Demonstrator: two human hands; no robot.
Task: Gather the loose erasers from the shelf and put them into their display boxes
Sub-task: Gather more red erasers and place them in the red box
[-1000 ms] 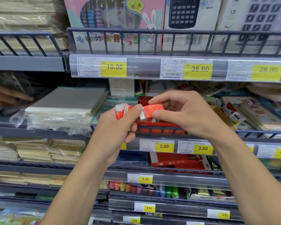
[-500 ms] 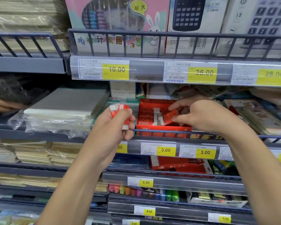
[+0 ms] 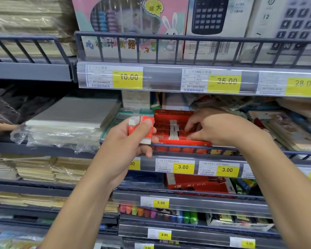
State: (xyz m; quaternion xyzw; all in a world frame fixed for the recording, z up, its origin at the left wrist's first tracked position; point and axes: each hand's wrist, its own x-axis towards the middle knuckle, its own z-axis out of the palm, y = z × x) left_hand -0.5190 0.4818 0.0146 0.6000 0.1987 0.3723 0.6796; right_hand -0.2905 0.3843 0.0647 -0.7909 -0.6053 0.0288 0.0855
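The right hand [image 3: 221, 128] is seating an eraser in the red display box [image 3: 171, 121], fingers curled low and their hold unclear, while the left hand [image 3: 131, 141] grips spare erasers [image 3: 141, 128] to hand over next.

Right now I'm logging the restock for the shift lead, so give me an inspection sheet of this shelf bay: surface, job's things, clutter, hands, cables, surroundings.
Surface: grey wire-fronted shelf, crowded with stock.
Job's things: red display box on that shelf, rows of red-sleeved erasers inside; loose erasers, red sleeves with white ends, held in front of the box's left edge.
Clutter: crumpled plastic wrap over a flat grey pack to the left; notebooks at right.
Hands: left hand grips the loose erasers; right hand reaches into the box, fingertips down among the erasers; whether it pinches one cannot be told.
Cables: nothing seen.
Surroundings: price tags on the shelf rails; calculator boxes above; another person's fingers at far left.
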